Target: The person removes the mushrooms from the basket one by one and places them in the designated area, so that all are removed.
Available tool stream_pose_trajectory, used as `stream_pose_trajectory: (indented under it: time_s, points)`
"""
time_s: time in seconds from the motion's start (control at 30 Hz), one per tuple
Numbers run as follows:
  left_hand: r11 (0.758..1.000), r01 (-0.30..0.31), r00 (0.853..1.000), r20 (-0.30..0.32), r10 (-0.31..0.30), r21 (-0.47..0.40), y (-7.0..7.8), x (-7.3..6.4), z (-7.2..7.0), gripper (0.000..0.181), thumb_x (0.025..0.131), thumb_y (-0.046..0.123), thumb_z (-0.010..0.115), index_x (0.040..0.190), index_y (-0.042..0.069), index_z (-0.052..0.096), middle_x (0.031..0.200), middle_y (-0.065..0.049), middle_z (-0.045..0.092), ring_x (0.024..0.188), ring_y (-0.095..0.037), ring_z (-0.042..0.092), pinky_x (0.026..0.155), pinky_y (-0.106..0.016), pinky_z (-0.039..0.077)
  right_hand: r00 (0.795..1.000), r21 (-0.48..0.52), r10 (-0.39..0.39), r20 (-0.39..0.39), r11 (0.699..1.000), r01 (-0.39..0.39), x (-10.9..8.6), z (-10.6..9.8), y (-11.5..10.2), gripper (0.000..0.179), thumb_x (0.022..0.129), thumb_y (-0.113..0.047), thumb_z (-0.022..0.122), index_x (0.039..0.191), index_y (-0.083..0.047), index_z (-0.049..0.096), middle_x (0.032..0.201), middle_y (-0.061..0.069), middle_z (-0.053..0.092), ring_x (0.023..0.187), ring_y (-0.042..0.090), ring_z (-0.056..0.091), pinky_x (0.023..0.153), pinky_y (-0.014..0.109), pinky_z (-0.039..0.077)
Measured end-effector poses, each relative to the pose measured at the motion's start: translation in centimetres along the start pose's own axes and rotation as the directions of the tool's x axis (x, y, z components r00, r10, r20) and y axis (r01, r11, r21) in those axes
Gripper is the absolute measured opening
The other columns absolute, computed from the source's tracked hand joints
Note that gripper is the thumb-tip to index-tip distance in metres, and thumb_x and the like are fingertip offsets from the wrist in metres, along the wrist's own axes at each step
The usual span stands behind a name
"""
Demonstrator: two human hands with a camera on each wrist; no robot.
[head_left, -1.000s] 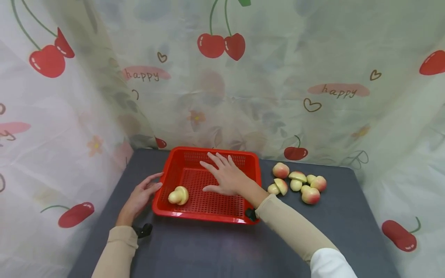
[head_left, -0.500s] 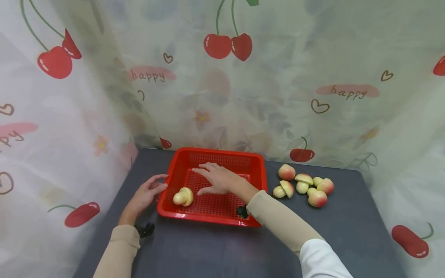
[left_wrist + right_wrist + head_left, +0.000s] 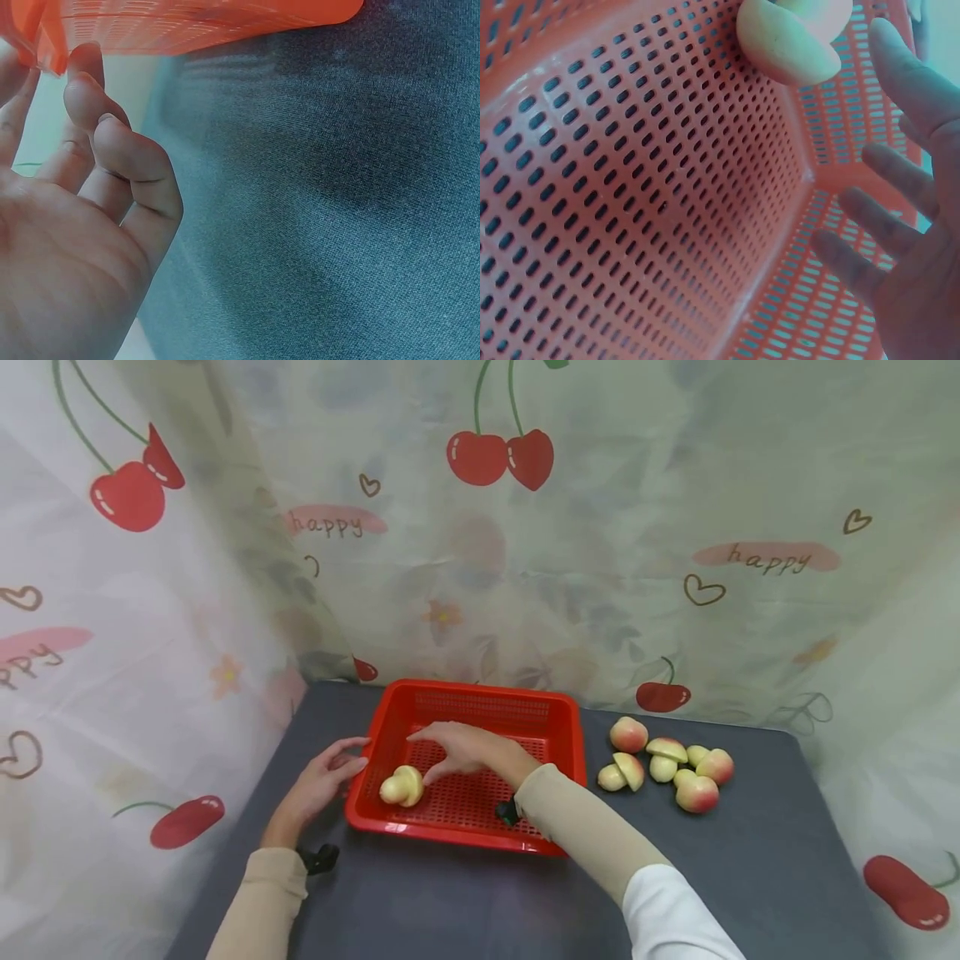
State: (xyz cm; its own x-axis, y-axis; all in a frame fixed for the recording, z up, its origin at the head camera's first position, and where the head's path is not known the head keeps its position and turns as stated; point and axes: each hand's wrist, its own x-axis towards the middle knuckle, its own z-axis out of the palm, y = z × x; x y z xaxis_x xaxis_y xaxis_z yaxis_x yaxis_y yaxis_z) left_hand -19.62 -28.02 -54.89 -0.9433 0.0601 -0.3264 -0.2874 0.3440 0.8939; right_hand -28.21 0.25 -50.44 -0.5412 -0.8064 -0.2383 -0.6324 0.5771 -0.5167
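A red perforated plastic basket (image 3: 457, 839) stands on the dark table, with one pale yellow toy mushroom (image 3: 402, 787) lying in its front left corner. My left hand (image 3: 315, 789) holds the basket's left rim; in the left wrist view its curled fingers (image 3: 142, 169) come up against the rim from outside. Inside the basket, my right hand (image 3: 465, 750) reaches leftward over the floor with fingers spread and nothing in them. Its thumb tip is right beside the mushroom's cap in the head view. The right wrist view has the mushroom (image 3: 795, 45) above the perforated floor, near the thumb (image 3: 911, 75).
Several toy mushrooms with pink and yellow caps (image 3: 697, 792) lie grouped on the table (image 3: 480, 910) to the right of the basket. A white curtain (image 3: 600, 610) printed with cherries hangs behind the table and along both sides.
My right hand has moved left and lower in the basket toward the mushroom, its fingers bending a little. My left hand stays at the left rim. The head view has shifted slightly.
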Motion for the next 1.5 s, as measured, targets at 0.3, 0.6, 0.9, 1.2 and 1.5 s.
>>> stream_pose_trajectory:
  time_s: [0.3,0.6,0.9,1.2,1.5]
  points:
    - [1.0,-0.003,1.0,-0.002,0.003,-0.003,0.1,0.2,0.3,0.056,0.097,0.047,0.066,0.146,0.026,0.05,0.134,-0.018,0.066,0.096,-0.023,0.074,0.085,-0.037,0.061,0.998,0.17,0.043,0.043,0.984,-0.05,0.8,0.8,1.3,0.078,0.087,-0.041,0.08,0.154,-0.021,0.046,0.162,0.001,0.043,0.15,0.024,0.04,0.124,0.045,0.034]
    - [1.0,0.003,1.0,-0.001,-0.003,-0.006,0.6,0.3,0.7,0.054,0.097,0.046,0.065,0.146,0.027,0.05,0.133,-0.017,0.066,0.096,-0.023,0.073,0.083,-0.035,0.061,0.995,0.243,0.053,0.081,0.968,-0.071,1.1,1.3,1.3,0.075,0.087,-0.039,0.08,0.152,-0.021,0.048,0.157,0.0,0.049,0.141,0.024,0.049,0.119,0.045,0.04]
    - [1.0,0.006,1.0,-0.002,-0.006,-0.015,0.5,0.3,0.3,0.054,0.097,0.045,0.066,0.145,0.027,0.05,0.133,-0.017,0.066,0.095,-0.024,0.073,0.083,-0.035,0.06,0.991,0.251,0.034,0.126,0.966,-0.065,2.1,2.1,1.1,0.073,0.087,-0.035,0.081,0.152,-0.023,0.049,0.156,-0.002,0.051,0.141,0.021,0.047,0.121,0.044,0.038]
    - [1.0,0.017,1.0,-0.001,-0.017,-0.015,0.2,0.0,-0.1,0.055,0.097,0.046,0.066,0.146,0.027,0.05,0.132,-0.016,0.067,0.095,-0.023,0.072,0.084,-0.035,0.059,0.989,0.196,0.039,0.139,0.978,-0.066,2.9,3.1,0.9,0.065,0.091,-0.034,0.078,0.15,-0.027,0.052,0.154,-0.002,0.052,0.143,0.02,0.046,0.122,0.042,0.036]
    - [1.0,0.011,1.0,-0.001,-0.011,0.005,0.1,-0.1,0.0,0.054,0.097,0.047,0.065,0.146,0.027,0.05,0.13,-0.016,0.068,0.094,-0.024,0.071,0.085,-0.037,0.058,0.991,0.195,0.042,0.126,0.979,-0.067,2.8,3.3,0.5,0.061,0.091,-0.033,0.078,0.147,-0.026,0.054,0.147,-0.002,0.057,0.134,0.019,0.052,0.117,0.039,0.041]
